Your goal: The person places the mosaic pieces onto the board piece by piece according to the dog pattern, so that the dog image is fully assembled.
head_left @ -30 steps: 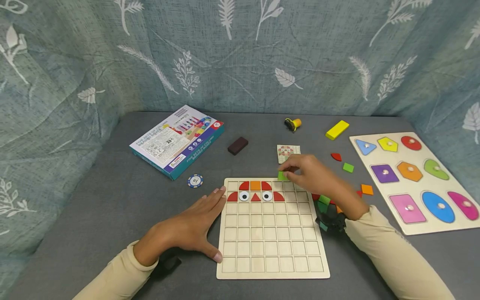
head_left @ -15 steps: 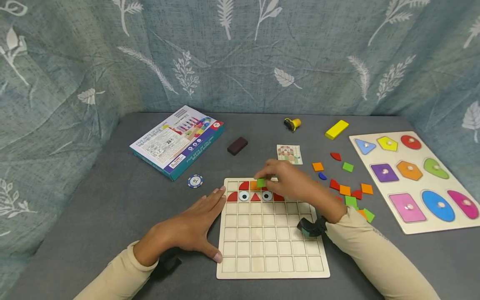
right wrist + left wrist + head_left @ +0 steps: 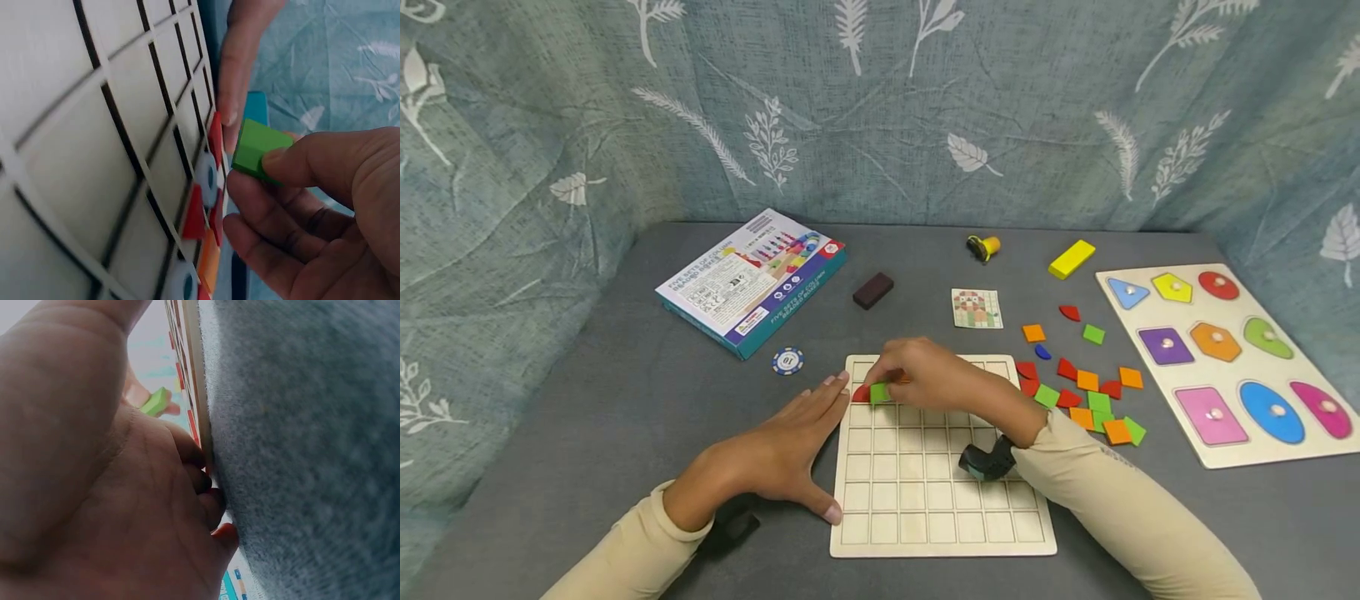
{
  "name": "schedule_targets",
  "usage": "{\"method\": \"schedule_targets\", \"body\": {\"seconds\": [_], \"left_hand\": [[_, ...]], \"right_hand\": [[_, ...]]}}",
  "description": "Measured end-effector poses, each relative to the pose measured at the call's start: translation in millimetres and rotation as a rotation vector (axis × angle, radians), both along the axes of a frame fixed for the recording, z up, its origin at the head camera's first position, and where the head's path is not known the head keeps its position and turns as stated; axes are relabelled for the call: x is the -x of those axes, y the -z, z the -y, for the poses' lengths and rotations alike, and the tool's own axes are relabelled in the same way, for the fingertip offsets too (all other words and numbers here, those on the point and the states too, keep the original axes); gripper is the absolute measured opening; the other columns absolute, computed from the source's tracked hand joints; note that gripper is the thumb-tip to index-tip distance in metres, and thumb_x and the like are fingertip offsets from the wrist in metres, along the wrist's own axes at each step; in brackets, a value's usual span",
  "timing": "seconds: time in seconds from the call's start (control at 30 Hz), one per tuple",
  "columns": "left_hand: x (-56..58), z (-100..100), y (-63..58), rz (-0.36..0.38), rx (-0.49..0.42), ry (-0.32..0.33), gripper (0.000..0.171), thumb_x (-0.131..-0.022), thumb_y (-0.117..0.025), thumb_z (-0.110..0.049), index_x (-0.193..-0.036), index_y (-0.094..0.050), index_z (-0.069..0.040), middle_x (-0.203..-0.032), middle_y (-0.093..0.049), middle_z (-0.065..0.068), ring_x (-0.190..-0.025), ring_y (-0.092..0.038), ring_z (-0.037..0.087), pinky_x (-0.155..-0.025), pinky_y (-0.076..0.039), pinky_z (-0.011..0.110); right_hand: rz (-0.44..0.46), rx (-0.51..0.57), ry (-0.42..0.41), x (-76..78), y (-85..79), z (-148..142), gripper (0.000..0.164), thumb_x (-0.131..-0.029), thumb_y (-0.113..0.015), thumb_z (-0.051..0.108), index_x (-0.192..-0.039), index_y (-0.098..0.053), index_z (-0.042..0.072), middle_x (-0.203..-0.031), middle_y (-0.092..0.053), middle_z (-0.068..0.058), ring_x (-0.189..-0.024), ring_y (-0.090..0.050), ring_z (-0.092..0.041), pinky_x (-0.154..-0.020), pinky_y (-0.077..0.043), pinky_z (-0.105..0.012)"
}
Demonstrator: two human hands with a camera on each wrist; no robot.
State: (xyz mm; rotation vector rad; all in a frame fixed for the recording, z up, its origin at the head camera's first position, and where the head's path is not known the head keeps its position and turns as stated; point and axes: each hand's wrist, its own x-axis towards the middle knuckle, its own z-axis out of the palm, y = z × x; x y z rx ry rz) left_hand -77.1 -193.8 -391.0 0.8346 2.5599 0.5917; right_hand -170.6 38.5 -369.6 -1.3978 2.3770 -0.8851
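Head view: the right hand point(image 3: 928, 375) pinches a green square tile point(image 3: 879, 394) above the wooden grid board point(image 3: 942, 527), upper left; a level tile seems best, the outspread left hand point(image 3: 778, 450) bracing the edge.

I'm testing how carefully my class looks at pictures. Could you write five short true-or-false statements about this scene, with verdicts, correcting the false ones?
1. The right hand pinches a green tile. True.
2. The left hand lies at the grid board's left edge. True.
3. Every square of the grid board is filled. False: most of the visible squares are bare.
4. The picture card lies beyond the grid board's far edge. True.
5. The picture card lies on the knob board. False: the picture card lies on the table, to the left of the knob board.
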Motion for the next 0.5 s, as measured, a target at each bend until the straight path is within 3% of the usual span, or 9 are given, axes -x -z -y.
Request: {"method": "schedule_targets", "body": {"seconds": [0.13,0.5], "left_hand": [[-0.3,1,0.7,0.008,-0.003,0.001,0.137,-0.062,-0.077,-0.070,-0.154,-0.006,0.002,-0.161,0.005,0.016,-0.147,0.001,0.032,-0.115,-0.008,0.053],[0.8,3,1.8,0.016,-0.014,0.001,0.138,-0.063,-0.078,-0.069,-0.155,-0.002,0.000,-0.161,0.006,0.014,-0.147,0.003,0.030,-0.115,-0.007,0.052]], "right_hand": [[-0.003,-0.039,-0.010,-5.1,-0.1,8,0.023,-0.086,-0.064,-0.006,-0.103,-0.076,0.004,-0.086,-0.063,0.000,-0.073,-0.053,-0.008,-0.066,-0.046,-0.021],[-0.013,-0.051,0.022,-14.9,0.5,23,0.022,-0.084,-0.063,-0.008,-0.098,-0.075,0.004,-0.089,-0.067,-0.002,-0.075,-0.056,-0.010,-0.066,-0.046,-0.021]]}}
